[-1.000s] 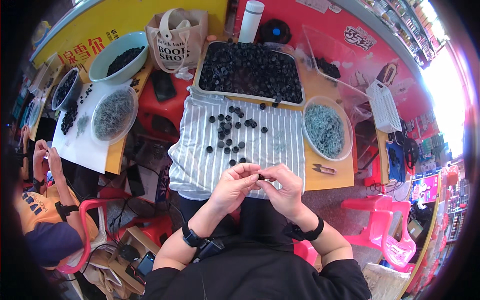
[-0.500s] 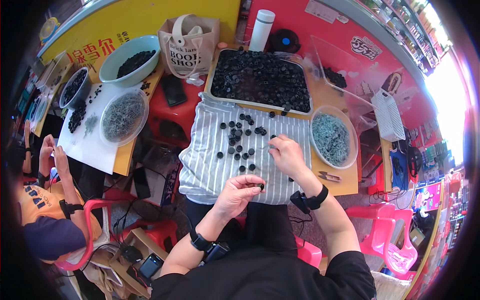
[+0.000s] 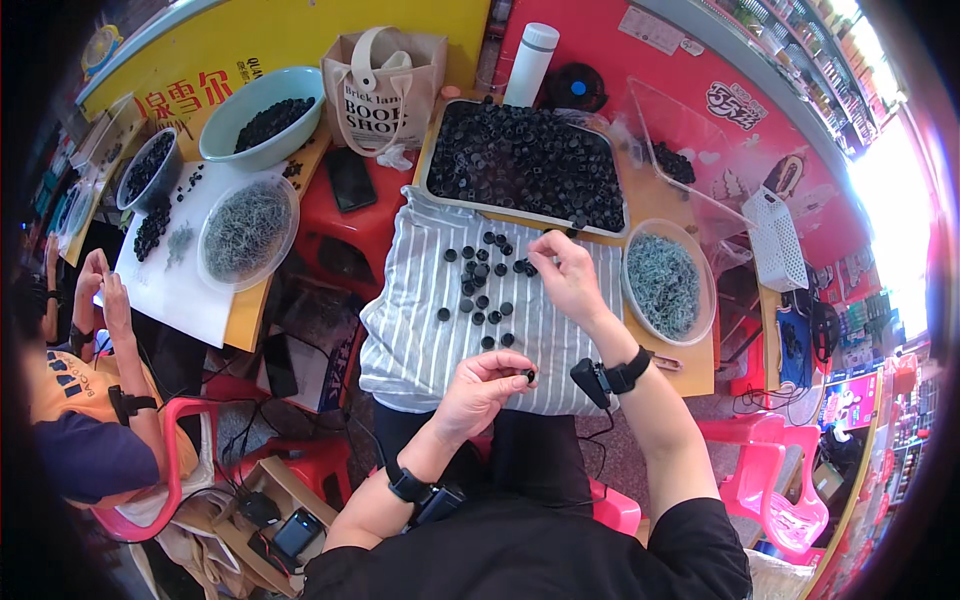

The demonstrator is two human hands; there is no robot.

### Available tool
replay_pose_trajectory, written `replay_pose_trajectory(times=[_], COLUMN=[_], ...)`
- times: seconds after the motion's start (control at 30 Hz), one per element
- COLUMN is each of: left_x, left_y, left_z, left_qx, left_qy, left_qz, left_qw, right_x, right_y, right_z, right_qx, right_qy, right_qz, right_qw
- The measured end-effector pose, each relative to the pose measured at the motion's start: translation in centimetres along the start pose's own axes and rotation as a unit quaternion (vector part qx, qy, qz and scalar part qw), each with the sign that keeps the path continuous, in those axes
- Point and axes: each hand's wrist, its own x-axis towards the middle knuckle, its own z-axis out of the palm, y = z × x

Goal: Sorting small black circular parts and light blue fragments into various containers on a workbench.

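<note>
Evidently for easy reach, a worktop [image 3: 696, 378] carries a striped cloth [image 3: 410, 345] at center, likely to keep parts from rolling, and a loaded tray [image 3: 497, 208] above; over the cloth, the right hand [image 3: 563, 275] bends its fingers, hold unclear, while the left hand [image 3: 485, 391], lower center, pinches one small black cap [image 3: 530, 376].

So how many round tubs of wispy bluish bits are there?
2 clearly: one tub right of the striped cloth, another tub on the left-hand table. The blurred far left may hide more.
</note>
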Motion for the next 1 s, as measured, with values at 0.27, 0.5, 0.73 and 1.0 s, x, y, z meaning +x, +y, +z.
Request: replay_pose_trajectory(times=[0.27, 0.5, 0.73, 1.0], left_x=[-0.2, 0.0, -0.4, -0.4], left_y=[-0.2, 0.2, 0.0, 0.0], left_z=[-0.1, -0.1, 0.1, 0.0], left_qx=[0.000, 0.005, 0.018, 0.028], left_qy=[-0.003, -0.014, 0.001, -0.003], left_qz=[0.006, 0.006, 0.008, 0.012], left_qw=[1.000, 1.000, 1.000, 1.000], right_x=[-3.1, -6.7, -7.5, -7.6], right_y=[-1.7, -0.2, -0.3, 0.7], right_z=[-2.0, -3.9, -3.5, -2.2], right_qx=[-0.033, 0.103, 0.052, -0.017], right_qy=[-0.082, 0.051, 0.025, 0.031], right_qz=[0.054, 0.101, 0.119, 0.043], right_qw=[0.995, 0.988, 0.991, 0.998])
